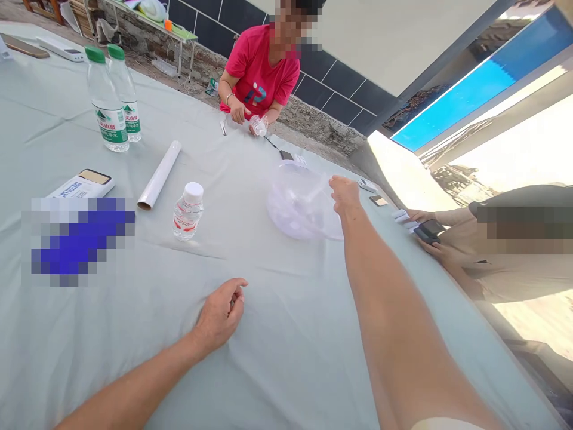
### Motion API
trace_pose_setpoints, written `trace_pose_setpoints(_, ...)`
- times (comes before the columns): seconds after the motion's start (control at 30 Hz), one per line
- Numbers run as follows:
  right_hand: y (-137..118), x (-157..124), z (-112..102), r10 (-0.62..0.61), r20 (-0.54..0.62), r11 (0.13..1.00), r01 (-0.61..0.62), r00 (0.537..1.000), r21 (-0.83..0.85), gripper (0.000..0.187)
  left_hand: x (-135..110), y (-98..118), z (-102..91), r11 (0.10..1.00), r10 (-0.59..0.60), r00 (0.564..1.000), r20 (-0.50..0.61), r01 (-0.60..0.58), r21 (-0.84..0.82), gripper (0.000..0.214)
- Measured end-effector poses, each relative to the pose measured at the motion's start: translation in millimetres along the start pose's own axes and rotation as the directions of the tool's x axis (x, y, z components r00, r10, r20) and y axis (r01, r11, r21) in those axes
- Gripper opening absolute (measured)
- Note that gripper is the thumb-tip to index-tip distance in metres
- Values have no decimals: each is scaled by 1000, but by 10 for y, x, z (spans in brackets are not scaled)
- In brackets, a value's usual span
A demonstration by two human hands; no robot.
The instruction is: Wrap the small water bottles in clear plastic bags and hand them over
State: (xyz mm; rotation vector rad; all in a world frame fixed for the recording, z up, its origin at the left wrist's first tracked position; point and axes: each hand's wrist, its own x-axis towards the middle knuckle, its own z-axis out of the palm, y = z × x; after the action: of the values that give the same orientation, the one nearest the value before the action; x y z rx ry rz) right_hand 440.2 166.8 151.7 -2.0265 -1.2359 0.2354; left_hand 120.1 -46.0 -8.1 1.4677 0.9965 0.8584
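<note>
My right hand (pixel 344 194) reaches far forward and grips the near rim of a clear plastic bowl (pixel 301 203) that stands on the pale green tablecloth (pixel 277 334). The fingers curl over the rim. My left hand (pixel 220 315) rests on the cloth close to me, fingers loosely curled, holding nothing. A small water bottle with a white cap (pixel 188 211) stands upright between the two hands, left of the bowl.
Two tall green-capped water bottles (pixel 111 98) stand at the back left, with a roll of clear film (pixel 159 175) and a white box (pixel 84 185) nearer. A person in a red shirt (pixel 262 71) sits across the table. Another person (pixel 514 251) holds a phone (pixel 428 230) at the right edge.
</note>
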Motion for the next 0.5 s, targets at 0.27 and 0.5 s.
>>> trace_pose_setpoints(0.27, -376, -1831, -181, -410, 210, 623, 105, 888, 775, 24, 41, 202, -265, 831, -184, 977, 108, 213, -513, 43)
trace_pose_setpoints(0.5, 421, -3018, 535, -419, 698, 743, -223, 581, 631, 33, 208, 188, -496, 598, -232, 957, 175, 282, -750, 47)
